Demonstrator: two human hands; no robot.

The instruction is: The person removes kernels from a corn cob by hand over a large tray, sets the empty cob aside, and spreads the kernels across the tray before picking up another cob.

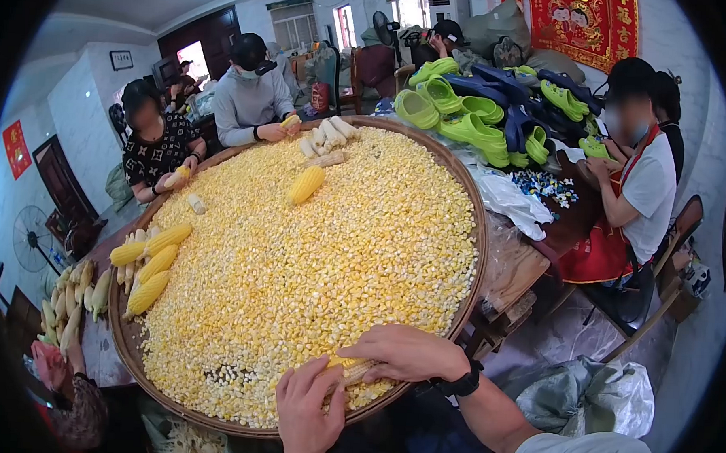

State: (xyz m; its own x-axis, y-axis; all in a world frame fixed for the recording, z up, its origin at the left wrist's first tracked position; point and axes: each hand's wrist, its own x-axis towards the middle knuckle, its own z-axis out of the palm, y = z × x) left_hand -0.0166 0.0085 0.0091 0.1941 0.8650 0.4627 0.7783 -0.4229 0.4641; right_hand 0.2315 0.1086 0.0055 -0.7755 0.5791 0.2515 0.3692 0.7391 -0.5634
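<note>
At the near rim of the round woven tray, head view: both hands close on one corn cob. The left hand grips the cob's near end, fingers wrapped round it. The right hand lies over the far end, fingers curled down around it, with a dark wristband at the wrist. The cob sits just above the kernel heap and looks partly stripped.

Step judged: rubbing kernels off, mid-cob. The next move calls for twisting the hands against each other, or a thumb pushed along a row, with the cob kept over the tray so the kernels drop in.

Also noted: whole cobs lie at the tray's left edge, and other people sit at the far side.
</note>
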